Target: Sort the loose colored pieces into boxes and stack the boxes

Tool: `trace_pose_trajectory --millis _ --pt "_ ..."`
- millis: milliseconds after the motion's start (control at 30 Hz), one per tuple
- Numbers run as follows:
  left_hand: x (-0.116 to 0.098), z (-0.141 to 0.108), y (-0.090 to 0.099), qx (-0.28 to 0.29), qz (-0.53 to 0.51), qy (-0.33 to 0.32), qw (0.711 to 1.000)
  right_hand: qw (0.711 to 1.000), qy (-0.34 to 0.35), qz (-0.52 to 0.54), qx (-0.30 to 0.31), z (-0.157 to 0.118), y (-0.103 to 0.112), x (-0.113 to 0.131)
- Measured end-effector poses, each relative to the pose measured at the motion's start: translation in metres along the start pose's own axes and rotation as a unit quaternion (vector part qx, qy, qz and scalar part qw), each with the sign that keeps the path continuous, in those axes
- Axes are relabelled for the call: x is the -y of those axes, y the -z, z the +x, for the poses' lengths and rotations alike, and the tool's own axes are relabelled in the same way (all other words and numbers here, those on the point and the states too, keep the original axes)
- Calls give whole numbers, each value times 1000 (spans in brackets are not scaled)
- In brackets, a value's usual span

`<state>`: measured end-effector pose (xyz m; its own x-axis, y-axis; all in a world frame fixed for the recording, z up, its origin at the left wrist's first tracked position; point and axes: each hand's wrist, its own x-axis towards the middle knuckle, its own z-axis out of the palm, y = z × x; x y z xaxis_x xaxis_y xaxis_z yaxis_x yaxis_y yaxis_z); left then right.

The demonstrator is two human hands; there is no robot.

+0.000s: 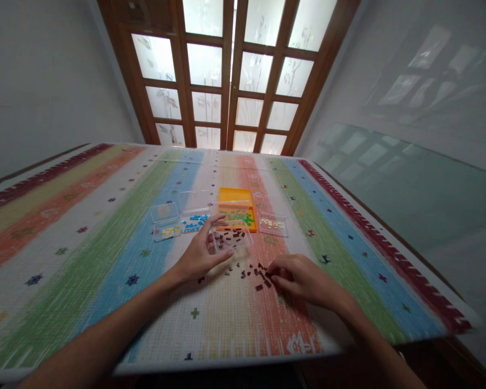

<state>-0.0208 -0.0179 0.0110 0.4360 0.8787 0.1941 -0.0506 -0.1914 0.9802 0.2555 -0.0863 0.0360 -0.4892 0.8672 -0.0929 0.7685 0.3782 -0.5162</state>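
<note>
My left hand [204,248] grips a clear plastic box [243,244] by its left side, thumb in front and fingers behind. Several dark brown toy bricks [235,233] lie in the box. On the cloth to the right of it is a loose scatter of more brown bricks [259,273]. At the right end of that scatter is my right hand [297,275], thumb and forefinger drawn together at the bricks. Whatever sits between those fingertips is too small to make out.
Behind the hands stand an orange tray [222,193] with green bricks, a clear box of blue bricks [196,220], a clear box of yellow bricks [169,232] and one of cream bricks [272,223]. A striped tablecloth [166,313] covers the table. Beyond are glazed wooden doors [229,81].
</note>
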Motion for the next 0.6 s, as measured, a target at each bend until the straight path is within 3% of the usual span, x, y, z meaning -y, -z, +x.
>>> trace_pose_trajectory --millis 400,600 --pt "2 -1 0 -1 19 -6 1000 997 7 -53 -61 -10 -21 -4" --pt "2 0 0 -4 40 -22 999 996 16 22 -80 -6 -16 0"
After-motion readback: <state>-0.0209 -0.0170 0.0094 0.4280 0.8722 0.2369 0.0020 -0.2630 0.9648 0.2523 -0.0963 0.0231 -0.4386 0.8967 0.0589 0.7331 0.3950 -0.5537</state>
